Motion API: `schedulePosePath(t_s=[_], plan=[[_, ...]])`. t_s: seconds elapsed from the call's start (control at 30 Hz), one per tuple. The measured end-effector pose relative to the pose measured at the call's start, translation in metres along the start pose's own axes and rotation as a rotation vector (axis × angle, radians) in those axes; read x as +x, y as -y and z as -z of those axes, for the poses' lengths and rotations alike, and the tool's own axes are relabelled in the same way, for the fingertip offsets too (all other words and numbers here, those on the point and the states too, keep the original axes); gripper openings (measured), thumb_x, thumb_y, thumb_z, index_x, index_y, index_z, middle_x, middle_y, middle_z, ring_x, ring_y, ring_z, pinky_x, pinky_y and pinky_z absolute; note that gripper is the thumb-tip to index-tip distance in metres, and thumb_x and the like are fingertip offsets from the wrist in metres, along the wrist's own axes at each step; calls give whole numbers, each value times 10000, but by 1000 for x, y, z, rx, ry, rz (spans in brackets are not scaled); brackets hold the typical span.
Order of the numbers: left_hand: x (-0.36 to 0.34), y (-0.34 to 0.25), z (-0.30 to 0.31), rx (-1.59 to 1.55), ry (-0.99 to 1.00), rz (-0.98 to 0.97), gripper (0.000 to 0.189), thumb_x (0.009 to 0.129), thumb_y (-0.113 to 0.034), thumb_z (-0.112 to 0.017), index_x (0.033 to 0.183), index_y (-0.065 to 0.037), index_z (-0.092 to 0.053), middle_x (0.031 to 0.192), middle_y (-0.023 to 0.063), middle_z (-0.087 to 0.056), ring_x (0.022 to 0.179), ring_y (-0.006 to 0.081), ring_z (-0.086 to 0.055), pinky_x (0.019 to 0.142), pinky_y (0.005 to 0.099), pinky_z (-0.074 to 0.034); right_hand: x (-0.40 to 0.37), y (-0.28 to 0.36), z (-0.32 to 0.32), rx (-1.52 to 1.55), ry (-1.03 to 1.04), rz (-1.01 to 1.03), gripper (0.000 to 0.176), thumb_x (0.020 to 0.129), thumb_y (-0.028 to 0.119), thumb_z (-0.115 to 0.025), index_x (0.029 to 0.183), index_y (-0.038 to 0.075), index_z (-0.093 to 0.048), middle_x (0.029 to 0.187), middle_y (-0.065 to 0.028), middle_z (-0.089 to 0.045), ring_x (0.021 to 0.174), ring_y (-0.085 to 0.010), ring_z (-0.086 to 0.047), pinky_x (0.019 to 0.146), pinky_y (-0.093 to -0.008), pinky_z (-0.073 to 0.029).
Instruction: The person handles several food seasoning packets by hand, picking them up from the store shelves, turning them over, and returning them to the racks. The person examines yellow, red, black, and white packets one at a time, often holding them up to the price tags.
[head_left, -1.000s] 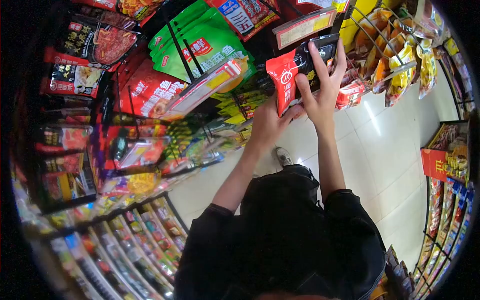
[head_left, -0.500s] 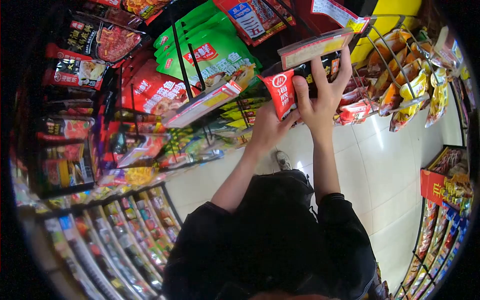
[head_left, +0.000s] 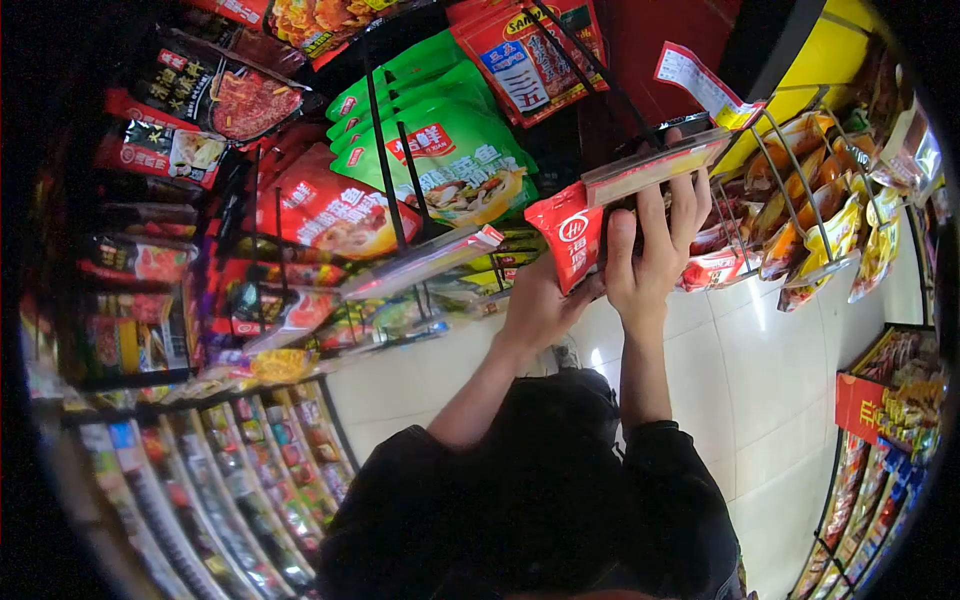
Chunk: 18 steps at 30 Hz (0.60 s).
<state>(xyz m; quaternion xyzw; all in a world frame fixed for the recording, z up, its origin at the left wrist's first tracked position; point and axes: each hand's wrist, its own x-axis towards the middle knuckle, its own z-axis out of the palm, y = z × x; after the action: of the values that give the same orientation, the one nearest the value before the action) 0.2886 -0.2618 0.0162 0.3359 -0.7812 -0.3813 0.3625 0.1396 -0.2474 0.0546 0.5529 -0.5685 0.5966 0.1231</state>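
Note:
A red and dark packet (head_left: pixel 572 235) with white lettering hangs below a price-label holder (head_left: pixel 655 168) at the upper middle. My left hand (head_left: pixel 540 305) is closed around the packet's lower left side, its fingers partly hidden behind it. My right hand (head_left: pixel 650 245) is at the packet's right side, thumb upright near its face and fingers bent up against the label holder, the tips partly behind it. Green packets (head_left: pixel 450 165) hang to the left on metal hooks, with red packets (head_left: pixel 325 205) beyond them.
Red packets (head_left: pixel 530 60) hang behind the hooks at the top. Yellow and orange packets (head_left: pixel 825 235) hang from a rack on the right. Lower shelves (head_left: pixel 250 460) stand at left, and a red box (head_left: pixel 860 405) stands at right. Pale floor tiles (head_left: pixel 690 370) lie below.
The shelf and packets sit slightly lower and further right in view. My right hand's fingers have drawn closer together and bent up around the label holder. The packet stays between my hands.

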Motion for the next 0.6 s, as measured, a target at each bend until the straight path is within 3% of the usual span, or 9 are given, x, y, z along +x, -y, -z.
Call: schedulePosePath(t_s=[0.1, 0.2, 0.3, 0.4, 0.6], plan=[[-2, 1, -1, 0, 33, 39, 426, 909, -295, -762, 1207, -18, -637, 1036, 174, -736, 964, 363, -727, 804, 413, -566, 3, -1, -1, -50, 35, 2, 373, 885, 154, -659, 1238, 37, -689, 1469, -183, -516, 1380, -497, -361, 1162, -598, -241], [0, -2, -2, 9, -12, 20, 440, 912, -300, -757, 1215, -9, -627, 1020, 183, -735, 952, 374, -724, 800, 414, -565, 4, -4, -4, -92, 64, 22, 443, 980, 204, -529, 1378, 32, -623, 1565, -176, -442, 1440, -438, -352, 1193, -538, -223], [3, -2, 0, 30, -3, 18, 449, 914, -306, -752, 1222, -7, -620, 1030, 194, -731, 961, 384, -718, 805, 416, -564, 5, -4, -4, -70, 66, 24, 428, 991, 207, -526, 1368, 28, -622, 1561, -187, -442, 1439, -444, -351, 1189, -544, -230], [3, -8, 2, 56, -1, 35, 471, 919, -329, -740, 1246, -15, -611, 1061, 199, -726, 989, 394, -708, 815, 422, -561, 1, -2, -3, -13, 32, -33, 393, 925, 132, -621, 1302, 30, -653, 1467, -197, -505, 1370, -487, -369, 1156, -594, -253], [0, -5, 0, 10, 25, 77, 529, 938, -394, -710, 1310, -40, -584, 1101, 194, -718, 1026, 410, -692, 840, 440, -554, -5, -6, -6, -34, 31, -43, 415, 930, 129, -620, 1336, 44, -636, 1474, -191, -488, 1362, -486, -368, 1144, -589, -276]])
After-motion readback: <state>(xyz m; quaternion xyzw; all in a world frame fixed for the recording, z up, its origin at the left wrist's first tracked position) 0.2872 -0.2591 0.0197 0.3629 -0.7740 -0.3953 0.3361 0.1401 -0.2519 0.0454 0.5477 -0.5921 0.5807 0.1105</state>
